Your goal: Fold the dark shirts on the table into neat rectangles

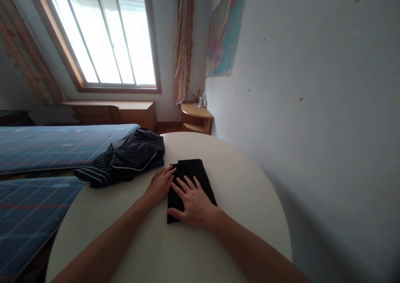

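A black cloth garment [194,168], folded into a flat, roughly rectangular piece, lies on the round white table [243,183]. My right hand [195,204] rests flat on it with the fingers spread. At the garment's left edge is my left hand [160,185], its fingers stretched out and touching the cloth. Which kind of garment it is, I cannot tell. Further left, a crumpled dark garment [134,149] with white piping and a striped part lies at the table's edge, apart from both hands.
Blue plaid mattresses [62,145] lie beside the table on the left. A bare white wall [312,128] runs close along the right. Behind stand a wooden desk [137,105] under the window [106,37] and a small corner shelf [196,110] with small items on it.
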Tool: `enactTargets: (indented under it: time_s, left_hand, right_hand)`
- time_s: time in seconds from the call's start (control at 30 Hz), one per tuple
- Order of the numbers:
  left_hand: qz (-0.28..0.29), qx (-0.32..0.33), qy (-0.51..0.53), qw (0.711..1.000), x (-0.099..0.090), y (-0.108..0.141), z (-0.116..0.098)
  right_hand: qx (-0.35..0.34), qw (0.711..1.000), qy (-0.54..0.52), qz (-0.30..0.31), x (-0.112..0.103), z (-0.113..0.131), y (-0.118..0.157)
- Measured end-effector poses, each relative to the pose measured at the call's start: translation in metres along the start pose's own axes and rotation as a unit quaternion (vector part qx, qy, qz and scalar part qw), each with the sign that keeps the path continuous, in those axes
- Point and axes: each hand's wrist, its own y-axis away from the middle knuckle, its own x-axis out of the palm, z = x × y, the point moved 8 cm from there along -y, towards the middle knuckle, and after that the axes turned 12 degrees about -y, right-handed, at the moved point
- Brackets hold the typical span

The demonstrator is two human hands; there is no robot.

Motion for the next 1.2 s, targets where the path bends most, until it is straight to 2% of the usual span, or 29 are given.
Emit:
enactTargets:
  time_s: [0.17, 0.3, 0.47, 0.63, 0.7, 0.8, 0.87, 0.97, 1.07, 1.2]
  left_hand:
    - [-0.003, -0.006, 0.006, 1.0, 0.002, -0.001, 0.008]
    - [0.006, 0.001, -0.028, 1.0, 0.007, 0.003, 0.006]
    - [0.053, -0.001, -0.107, 0.993, 0.015, 0.009, 0.002]
    - [0.094, 0.004, -0.131, 0.987, 0.016, 0.011, -0.002]
    - [0.098, 0.001, -0.133, 0.986, 0.014, 0.011, -0.003]
    - [0.1, -0.004, -0.133, 0.986, 0.013, 0.01, -0.004]
    - [0.103, -0.004, -0.132, 0.986, 0.013, 0.01, -0.005]
    - [0.108, -0.003, -0.133, 0.985, 0.012, 0.01, -0.006]
    - [0.115, -0.006, -0.138, 0.984, 0.012, 0.01, -0.006]
    - [0.131, -0.003, -0.143, 0.981, 0.012, 0.01, -0.006]
  right_hand:
    - [0.011, 1.0, 0.004, 0.012, 0.002, -0.007, -0.003]
    - [0.022, 1.0, 0.011, 0.007, -0.002, -0.02, -0.006]
    - [0.05, 0.998, 0.031, -0.008, -0.015, -0.051, -0.012]
    - [0.084, 0.995, 0.043, -0.012, -0.036, -0.086, -0.012]
    - [0.085, 0.994, 0.055, -0.029, -0.044, -0.089, -0.009]
    - [0.051, 0.994, 0.077, -0.062, -0.045, -0.072, -0.004]
    - [0.036, 0.994, 0.083, -0.064, -0.035, -0.058, -0.002]
    - [0.063, 0.993, 0.089, -0.04, -0.014, -0.053, -0.003]
    - [0.098, 0.989, 0.101, -0.034, -0.009, -0.065, -0.005]
    - [0.167, 0.976, 0.125, -0.056, -0.03, -0.103, -0.005]
